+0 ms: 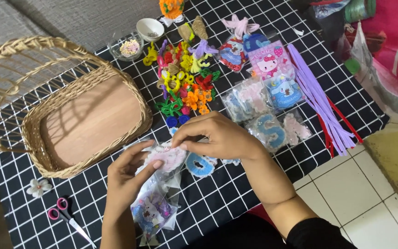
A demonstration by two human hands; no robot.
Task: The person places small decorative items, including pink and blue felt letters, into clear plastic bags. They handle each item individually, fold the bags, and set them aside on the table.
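Note:
My left hand [127,177] grips a clear plastic bag [155,207] of colourful patches over the black checked cloth. My right hand [215,136] pinches a fluffy pink and white patch [166,157] at the bag's mouth, and the left fingers touch it too. A blue fuzzy patch [200,165] lies just under my right hand. An empty woven basket [33,124] with a tall handle sits to the left.
A heap of bright pipe-cleaner shapes [185,78] lies behind my hands, with bagged patches [266,110] and purple and red pipe cleaners [321,106] to the right. Small pink-handled scissors [65,219] and a white flower [38,186] lie front left. Two small bowls [139,39] stand at the back.

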